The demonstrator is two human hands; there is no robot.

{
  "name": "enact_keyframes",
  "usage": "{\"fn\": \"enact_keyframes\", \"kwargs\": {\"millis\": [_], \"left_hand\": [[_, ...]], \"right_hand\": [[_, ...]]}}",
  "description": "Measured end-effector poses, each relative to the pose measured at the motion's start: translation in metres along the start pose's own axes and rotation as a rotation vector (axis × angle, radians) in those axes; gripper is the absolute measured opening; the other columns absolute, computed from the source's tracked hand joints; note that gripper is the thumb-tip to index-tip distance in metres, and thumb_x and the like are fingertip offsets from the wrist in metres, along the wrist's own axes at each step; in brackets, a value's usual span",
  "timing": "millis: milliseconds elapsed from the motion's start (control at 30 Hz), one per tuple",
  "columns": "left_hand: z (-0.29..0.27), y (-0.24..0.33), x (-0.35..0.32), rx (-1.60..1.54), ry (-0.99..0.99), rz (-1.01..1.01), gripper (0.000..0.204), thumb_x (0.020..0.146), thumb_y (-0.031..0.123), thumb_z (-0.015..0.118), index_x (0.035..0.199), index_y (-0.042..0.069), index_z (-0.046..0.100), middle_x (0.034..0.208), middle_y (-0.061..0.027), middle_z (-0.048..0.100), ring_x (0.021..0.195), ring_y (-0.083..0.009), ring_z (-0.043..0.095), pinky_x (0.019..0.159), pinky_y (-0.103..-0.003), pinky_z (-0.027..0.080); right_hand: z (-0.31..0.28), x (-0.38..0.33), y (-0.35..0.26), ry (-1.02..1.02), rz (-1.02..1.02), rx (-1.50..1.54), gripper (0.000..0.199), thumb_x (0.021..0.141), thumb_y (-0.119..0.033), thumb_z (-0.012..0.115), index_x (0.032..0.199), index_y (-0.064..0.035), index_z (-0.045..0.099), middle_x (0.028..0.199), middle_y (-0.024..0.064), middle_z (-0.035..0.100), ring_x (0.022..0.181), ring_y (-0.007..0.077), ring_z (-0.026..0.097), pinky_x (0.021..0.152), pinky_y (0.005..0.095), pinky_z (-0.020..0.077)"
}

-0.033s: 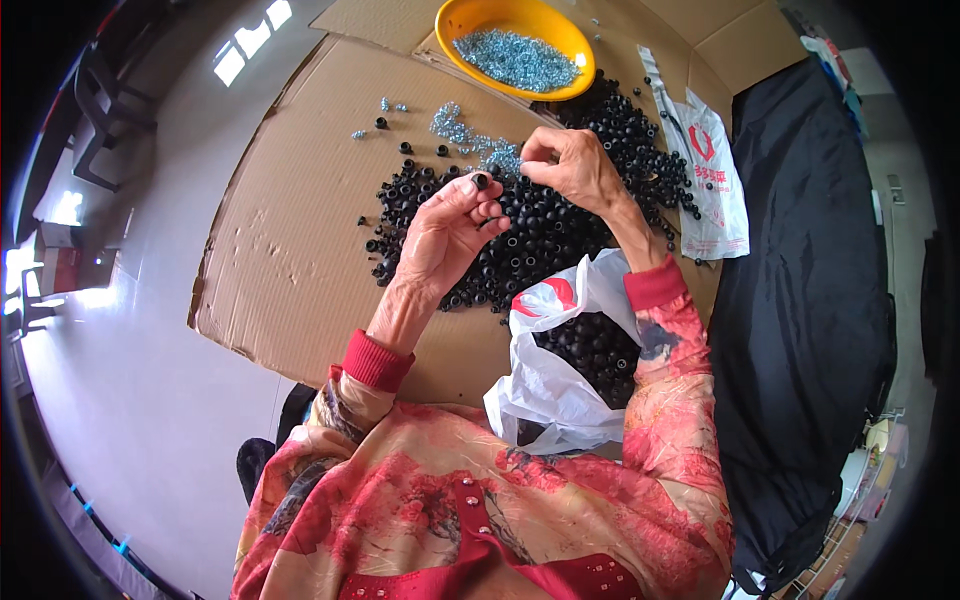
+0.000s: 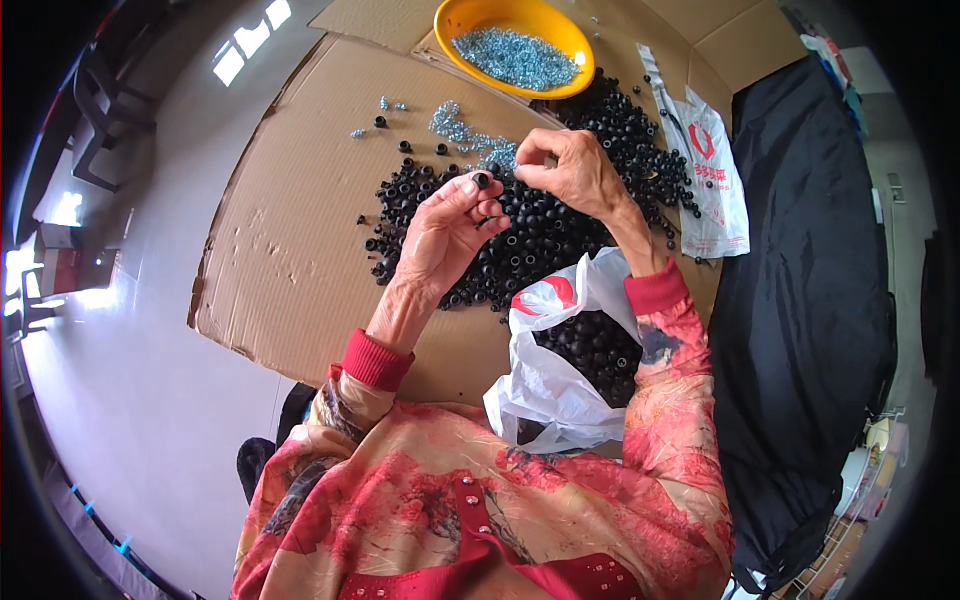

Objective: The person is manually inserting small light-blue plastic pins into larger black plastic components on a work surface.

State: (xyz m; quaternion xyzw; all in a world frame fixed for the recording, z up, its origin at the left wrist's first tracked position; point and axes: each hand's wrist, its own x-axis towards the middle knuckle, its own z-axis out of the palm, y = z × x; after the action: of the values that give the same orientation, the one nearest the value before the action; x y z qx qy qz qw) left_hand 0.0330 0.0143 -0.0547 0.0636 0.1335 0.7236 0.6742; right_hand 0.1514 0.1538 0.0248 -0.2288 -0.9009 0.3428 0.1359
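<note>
My left hand [image 2: 438, 232] holds a small round black plastic cap [image 2: 481, 181] between thumb and forefinger, its hollow end showing. Just to the right is my right hand [image 2: 572, 170], thumb and fingertips pinched together; whatever they hold is hidden or too small to make out. Beneath both hands spreads a heap of similar black caps [image 2: 540, 232]. Beyond the fingers lies a small pile of tiny shiny bluish pieces [image 2: 452, 124]. The two hands are close but apart.
A yellow bowl [image 2: 448, 32] of the same bluish pieces stands at the far side of the cardboard [image 2: 290, 190]. A white plastic bag [image 2: 545, 385] with black caps sits near me. A flat white bag [image 2: 722, 205] and black fabric [image 2: 800, 300] lie at right.
My right hand has shifted very slightly left, toward the cap in my left hand. My left hand stays in place.
</note>
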Motion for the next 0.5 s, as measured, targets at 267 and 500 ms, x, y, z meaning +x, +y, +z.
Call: {"fn": "enact_keyframes", "kwargs": {"millis": [267, 500], "left_hand": [[0.008, -0.003, -0.004, 0.346, 0.079, 0.090, 0.021, 0.089, 0.014, 0.053, 0.103, -0.001, 0.056, 0.086, -0.0062, 0.061, 0.078, -0.0134, 0.058, 0.078, -0.031, 0.049], [0.012, -0.009, -0.010, 0.470, 0.104, 0.121, 0.020, 0.084, 0.014, 0.061, 0.098, 0.000, 0.060, 0.085, -0.0051, 0.062, 0.074, -0.0120, 0.058, 0.072, -0.025, 0.047]], "right_hand": [[0.001, -0.007, -0.026, -0.033, -0.299, -0.181, 0.015, 0.070, -0.013, 0.059, 0.067, 0.0014, 0.056, 0.063, 0.0129, 0.060, 0.059, 0.0262, 0.060, 0.058, 0.0339, 0.0471], [-0.005, -0.012, -0.027, -0.163, -0.204, -0.105, 0.019, 0.071, -0.016, 0.061, 0.070, 0.0024, 0.059, 0.059, 0.0134, 0.059, 0.052, 0.0206, 0.057, 0.052, 0.0318, 0.0451]]}}
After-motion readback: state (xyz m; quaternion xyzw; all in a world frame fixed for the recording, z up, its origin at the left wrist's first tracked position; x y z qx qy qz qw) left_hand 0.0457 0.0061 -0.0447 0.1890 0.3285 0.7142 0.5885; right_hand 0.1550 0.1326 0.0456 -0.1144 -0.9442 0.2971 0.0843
